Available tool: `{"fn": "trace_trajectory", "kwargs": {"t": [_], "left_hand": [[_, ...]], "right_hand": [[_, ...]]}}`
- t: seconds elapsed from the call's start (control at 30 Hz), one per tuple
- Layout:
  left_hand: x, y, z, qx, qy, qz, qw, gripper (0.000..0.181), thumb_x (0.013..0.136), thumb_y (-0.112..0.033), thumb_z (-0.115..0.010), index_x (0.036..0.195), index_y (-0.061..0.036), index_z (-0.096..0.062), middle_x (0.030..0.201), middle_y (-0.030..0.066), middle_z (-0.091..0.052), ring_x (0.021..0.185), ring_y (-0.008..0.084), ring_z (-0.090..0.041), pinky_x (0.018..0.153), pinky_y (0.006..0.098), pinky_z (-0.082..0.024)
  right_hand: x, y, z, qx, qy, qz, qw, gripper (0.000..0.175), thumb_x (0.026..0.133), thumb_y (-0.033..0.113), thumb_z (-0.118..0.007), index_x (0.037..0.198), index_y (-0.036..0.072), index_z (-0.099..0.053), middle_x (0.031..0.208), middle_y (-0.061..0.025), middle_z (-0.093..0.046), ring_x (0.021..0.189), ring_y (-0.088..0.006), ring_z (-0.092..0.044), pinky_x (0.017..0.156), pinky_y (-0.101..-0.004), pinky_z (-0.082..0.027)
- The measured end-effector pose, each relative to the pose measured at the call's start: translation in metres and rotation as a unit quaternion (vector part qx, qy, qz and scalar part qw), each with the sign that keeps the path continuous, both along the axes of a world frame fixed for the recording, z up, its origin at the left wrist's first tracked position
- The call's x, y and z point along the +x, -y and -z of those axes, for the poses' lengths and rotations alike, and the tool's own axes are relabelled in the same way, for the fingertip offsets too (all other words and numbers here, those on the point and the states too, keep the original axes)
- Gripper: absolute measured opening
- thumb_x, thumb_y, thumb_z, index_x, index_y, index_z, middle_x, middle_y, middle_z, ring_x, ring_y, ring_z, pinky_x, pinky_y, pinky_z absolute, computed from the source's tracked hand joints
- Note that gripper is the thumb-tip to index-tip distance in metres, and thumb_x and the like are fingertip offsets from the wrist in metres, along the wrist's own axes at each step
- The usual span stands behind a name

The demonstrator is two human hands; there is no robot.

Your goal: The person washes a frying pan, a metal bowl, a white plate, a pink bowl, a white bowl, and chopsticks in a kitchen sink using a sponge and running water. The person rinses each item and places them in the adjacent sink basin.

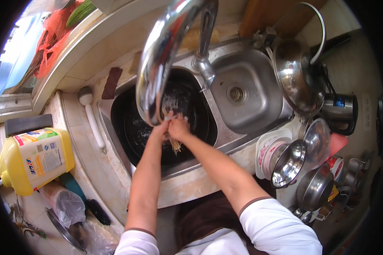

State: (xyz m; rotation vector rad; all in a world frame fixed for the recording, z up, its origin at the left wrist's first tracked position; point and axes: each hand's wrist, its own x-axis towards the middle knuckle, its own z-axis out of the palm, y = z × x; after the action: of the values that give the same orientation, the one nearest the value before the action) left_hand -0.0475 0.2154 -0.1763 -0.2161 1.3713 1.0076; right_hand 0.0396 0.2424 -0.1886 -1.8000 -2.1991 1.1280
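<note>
My left hand (162, 130) and my right hand (178, 128) meet over the left sink basin, both closed around a tan bundle of straw-like strands (176, 147). Frayed ends stick out below my fingers, and more strands show above them; whether it is a scrubbing brush I cannot tell. Beneath my hands a large black wok (140, 127) fills the basin, its inside wet and splashed. The chrome faucet (153, 73) arches over it, its spout close above my hands and hiding part of the wok.
On the right is a steel basin (252, 79) with a drain. A pot lid (298, 76) leans beyond it, near stacked bowls (287, 165) and a colander (316, 188). At left are a white-handled brush (94, 122), a brown cloth (111, 83) and a yellow detergent jug (35, 159).
</note>
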Motion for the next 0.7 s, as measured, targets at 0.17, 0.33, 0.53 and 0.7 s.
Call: {"fn": "trace_trajectory", "kwargs": {"t": [0.17,0.33,0.53,0.7], "left_hand": [[-0.03,0.011,0.004,-0.177,-0.358,0.214,0.891,0.033,0.083,-0.024,-0.067,0.104,0.0013,-0.063,0.098,0.0144,-0.07,0.091,0.0248,-0.069,0.075,0.0375,-0.055],[0.03,-0.005,-0.037,-0.193,-0.548,0.34,0.739,0.039,0.077,-0.027,-0.064,0.108,-0.0031,-0.064,0.103,0.0233,-0.068,0.099,0.0402,-0.066,0.087,0.0483,-0.053],[0.021,0.017,0.015,-0.104,-0.521,0.385,0.754,0.038,0.076,-0.031,-0.067,0.1,-0.0016,-0.063,0.096,0.0233,-0.069,0.095,0.0416,-0.067,0.082,0.0477,-0.054],[0.031,0.033,-0.08,-0.006,-0.131,0.142,0.981,0.01,0.09,-0.016,-0.062,0.093,-0.0078,-0.056,0.07,0.0041,-0.058,0.055,0.0119,-0.056,0.046,0.0266,-0.045]], "right_hand": [[0.039,-0.051,-0.009,-0.022,-0.094,0.059,0.994,0.022,0.087,0.023,-0.055,0.092,0.005,-0.067,0.098,-0.0232,-0.067,0.095,-0.0428,-0.064,0.082,-0.0482,-0.051],[0.019,-0.042,0.002,-0.11,-0.027,0.032,0.993,0.023,0.082,0.021,-0.063,0.095,0.003,-0.065,0.092,-0.0241,-0.068,0.09,-0.0409,-0.066,0.077,-0.0457,-0.053],[0.038,-0.043,-0.032,-0.286,-0.314,0.172,0.889,0.013,0.093,0.016,-0.056,0.094,0.006,-0.064,0.075,-0.0046,-0.063,0.065,-0.011,-0.062,0.049,-0.0248,-0.045],[0.072,-0.08,-0.143,-0.114,-0.382,0.266,0.878,0.025,0.098,0.023,-0.047,0.092,0.004,-0.062,0.074,-0.0033,-0.062,0.065,-0.0115,-0.061,0.056,-0.0259,-0.048]]}}
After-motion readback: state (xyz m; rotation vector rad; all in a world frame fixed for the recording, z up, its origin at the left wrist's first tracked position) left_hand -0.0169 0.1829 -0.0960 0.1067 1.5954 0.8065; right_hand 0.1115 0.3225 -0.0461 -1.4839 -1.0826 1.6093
